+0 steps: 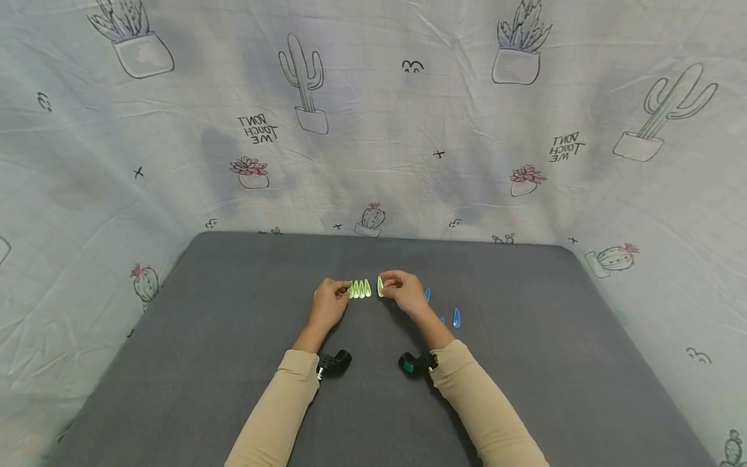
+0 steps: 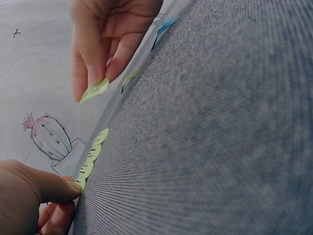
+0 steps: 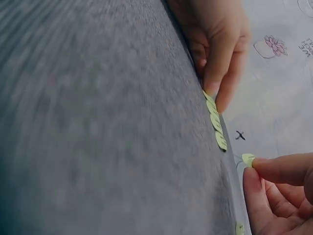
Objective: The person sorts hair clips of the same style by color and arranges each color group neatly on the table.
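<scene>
Several light green snap hair clips [image 1: 361, 288] stand in a close row on the grey table. At the row's left end my left hand [image 1: 329, 302] pinches the end clip [image 2: 80, 184] between thumb and finger. My right hand [image 1: 404, 292] pinches another green hair clip [image 3: 248, 159], raised off the table just right of the row. In the left wrist view a further green clip [image 2: 129, 80] lies on the table beyond the row, near the right hand.
Blue hair clips lie to the right of my right hand, one [image 1: 457, 318] fully visible and another [image 1: 428, 294] partly hidden by the hand. A patterned cloth [image 1: 373, 130] hangs behind the grey table [image 1: 233, 389].
</scene>
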Tool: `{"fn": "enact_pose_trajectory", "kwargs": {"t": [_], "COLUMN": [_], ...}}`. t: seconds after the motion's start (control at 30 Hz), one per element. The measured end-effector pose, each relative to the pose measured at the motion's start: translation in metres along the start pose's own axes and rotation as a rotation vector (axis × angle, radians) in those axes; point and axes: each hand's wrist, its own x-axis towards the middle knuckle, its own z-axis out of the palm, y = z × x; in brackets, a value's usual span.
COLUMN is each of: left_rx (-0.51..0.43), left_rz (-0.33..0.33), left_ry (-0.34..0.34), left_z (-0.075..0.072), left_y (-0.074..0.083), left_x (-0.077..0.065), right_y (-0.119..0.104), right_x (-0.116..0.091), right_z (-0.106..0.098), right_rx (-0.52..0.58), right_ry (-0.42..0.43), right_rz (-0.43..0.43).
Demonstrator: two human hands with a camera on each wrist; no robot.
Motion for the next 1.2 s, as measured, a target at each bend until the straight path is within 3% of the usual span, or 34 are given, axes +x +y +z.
{"fn": "enact_pose_trajectory", "kwargs": {"t": [0.9, 1.2], "left_rx": [0.004, 0.014], "left_rz": [0.008, 0.013], "left_ry": [0.003, 0.005], "left_z": [0.000, 0.000], "left_y": [0.000, 0.000], "left_x": [0.002, 0.001], "right_y": [-0.008, -0.007], "right_x": [0.016, 0.013], "right_z": [0.023, 0.026], "right_rx": [-0.284, -0.322], "right_ry": [0.072, 0.083], "right_rz": [-0.008, -0.009]}}
